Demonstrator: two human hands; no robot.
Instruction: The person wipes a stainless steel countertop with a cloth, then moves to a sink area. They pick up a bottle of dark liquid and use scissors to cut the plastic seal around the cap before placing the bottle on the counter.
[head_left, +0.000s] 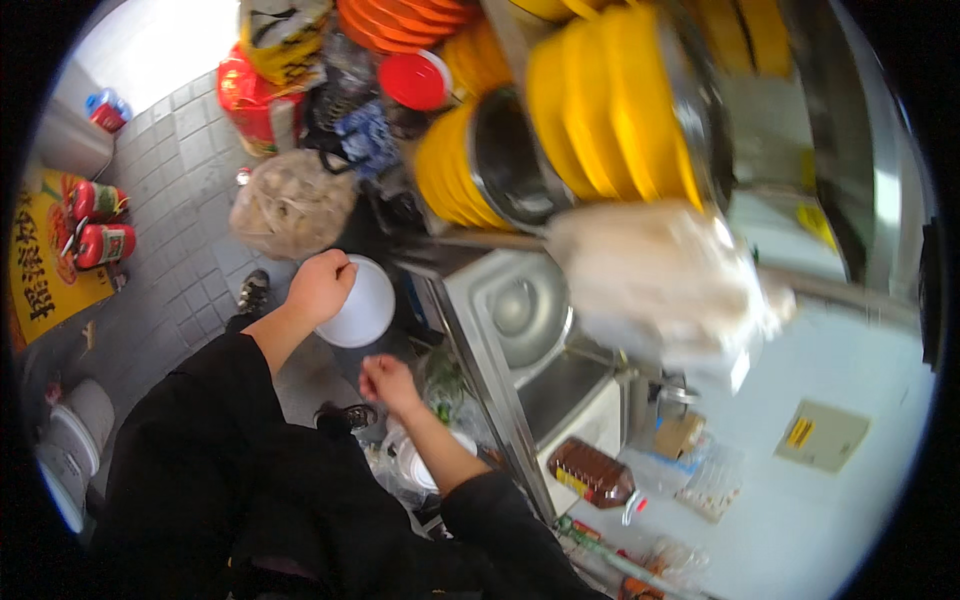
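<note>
In the head view my left hand (324, 283) is closed at the rim of a round white plastic lid or tub (364, 311), above the floor; which of the two it is I cannot tell. My right hand (386, 382) hangs just below it, apart from the white piece. Its fingers are curled and slightly blurred, with nothing visible in them. A tied plastic bag with pale contents (294, 202) sits just beyond my left hand. To the right of my hands stands a steel counter with a round metal basin (517, 307) in its top.
Stacked yellow bowls (615, 105) fill the shelf above the counter, where a blurred bag (660, 277) juts out. A bottle of dark liquid (592, 472) is at lower right. Red fire extinguishers (106, 244) stand at left. A white-lidded tub (427, 457) sits below my right forearm.
</note>
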